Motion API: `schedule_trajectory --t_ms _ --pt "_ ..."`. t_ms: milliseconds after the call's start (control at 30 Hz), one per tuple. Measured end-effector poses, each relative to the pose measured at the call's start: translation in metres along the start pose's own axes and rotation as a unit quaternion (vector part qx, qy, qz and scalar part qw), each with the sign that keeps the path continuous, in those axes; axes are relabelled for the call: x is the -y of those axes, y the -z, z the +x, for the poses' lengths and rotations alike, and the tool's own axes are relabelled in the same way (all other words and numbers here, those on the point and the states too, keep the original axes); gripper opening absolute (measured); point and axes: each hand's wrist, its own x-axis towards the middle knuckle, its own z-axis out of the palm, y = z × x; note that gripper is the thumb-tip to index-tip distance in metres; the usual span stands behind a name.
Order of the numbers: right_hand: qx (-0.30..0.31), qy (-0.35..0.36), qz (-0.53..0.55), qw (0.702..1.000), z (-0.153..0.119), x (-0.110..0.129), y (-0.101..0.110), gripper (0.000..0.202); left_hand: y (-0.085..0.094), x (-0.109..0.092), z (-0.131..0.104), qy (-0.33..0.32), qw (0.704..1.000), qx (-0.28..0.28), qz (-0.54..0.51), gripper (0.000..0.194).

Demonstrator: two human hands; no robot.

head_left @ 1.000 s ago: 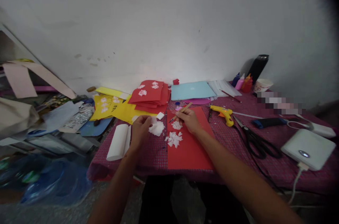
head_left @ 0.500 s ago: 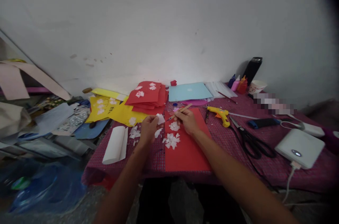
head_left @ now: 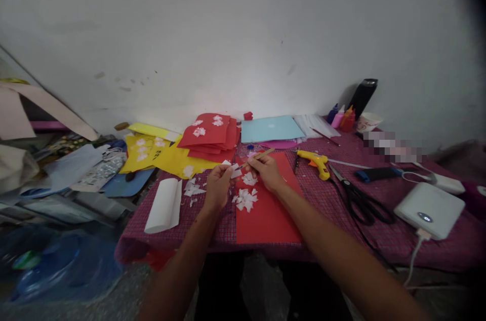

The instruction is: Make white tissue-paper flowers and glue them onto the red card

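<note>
My left hand is closed, pinching a small piece of white paper above the left edge of a red paper sheet. In my right hand is a thin paintbrush with a light wooden handle. Its tip points left and meets the white paper or lies right beside it; I cannot tell which. Below the hands, a white paper flower and a smaller one lie on the red sheet. White paper scraps lie left of my left hand.
A white paper roll stands out at left. Red cards and yellow sheets lie behind. At right are a yellow glue gun, black scissors, a white power bank, paint bottles and a black flask.
My left hand has moved slightly right, bringing the white paper closer to the brush tip. The paper has turned in the fingers. The right hand stays nearly in place.
</note>
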Motion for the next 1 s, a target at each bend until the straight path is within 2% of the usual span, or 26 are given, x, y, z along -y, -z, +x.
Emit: schedule_trajectory --t_ms 200,400,600,1000 --pt "0.008 -0.007 -0.005 1.0 0.0 0.0 0.0 0.029 0.0 -0.002 -0.001 0.006 1.0 0.01 0.004 0.031" --pt "-0.022 -0.01 -0.02 0.999 0.001 0.002 0.001 0.027 -0.002 -0.009 -0.006 0.054 0.994 0.023 -0.087 0.038" --pt "-0.035 -0.02 -0.003 0.999 0.003 -0.003 0.002 0.025 -0.003 -0.008 -0.006 0.056 0.995 0.038 -0.072 0.043" --pt "-0.002 -0.019 0.018 1.0 0.0 -0.001 -0.001 0.027 0.0 -0.003 -0.006 0.052 0.996 0.02 -0.062 0.039"
